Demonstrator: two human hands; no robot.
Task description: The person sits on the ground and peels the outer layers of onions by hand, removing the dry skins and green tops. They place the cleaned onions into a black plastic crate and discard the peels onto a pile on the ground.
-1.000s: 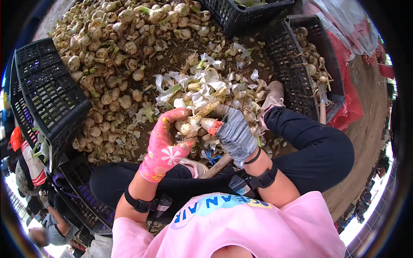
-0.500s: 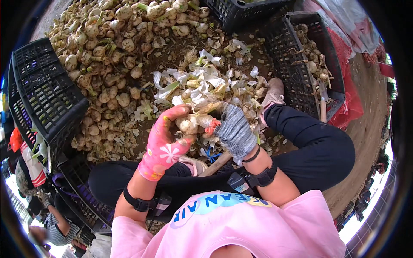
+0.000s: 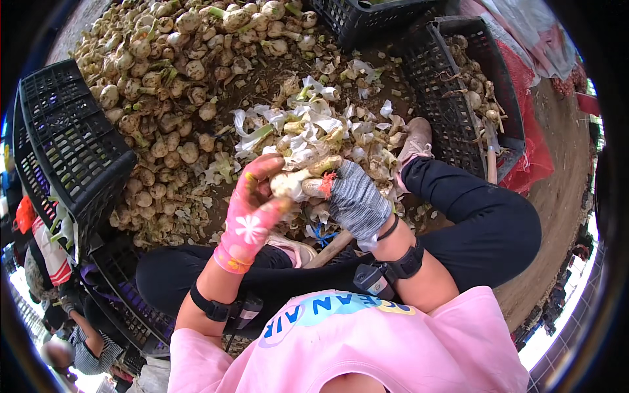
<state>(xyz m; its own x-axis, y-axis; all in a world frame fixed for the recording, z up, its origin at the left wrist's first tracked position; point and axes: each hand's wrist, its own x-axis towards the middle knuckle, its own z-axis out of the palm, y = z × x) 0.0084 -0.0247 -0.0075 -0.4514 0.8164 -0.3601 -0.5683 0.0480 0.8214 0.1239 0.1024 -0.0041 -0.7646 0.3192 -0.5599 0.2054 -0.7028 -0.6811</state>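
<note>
Just above my lap, a pale garlic bulb [image 3: 287, 185] with a thick stem sits between my two hands. My left hand [image 3: 252, 203], in a pink flowered glove, curls its fingers and thumb around the bulb's left side, slightly blurred. Gripping the stem end is my right hand [image 3: 357, 200], in a grey knit glove with bare thumb tip and orange-red material beside it. Under and beyond the hands lies a heap of white and tan papery peelings [image 3: 321, 124]. A wooden handle [image 3: 333, 249] slants between my legs, its other end hidden.
A large pile of garlic bulbs [image 3: 164, 98] spreads at the far left. Black plastic crates stand left [image 3: 72, 131], far centre [image 3: 367, 23] and right [image 3: 445, 98]; the right one holds bulbs. Red mesh [image 3: 534, 150] lies beside it. Another person [image 3: 92, 340] is at lower left.
The bulb has turned and tilted between my hands, showing a whiter side. My left fingers have shifted around it, and my right hand has moved slightly with its thumb against it.
</note>
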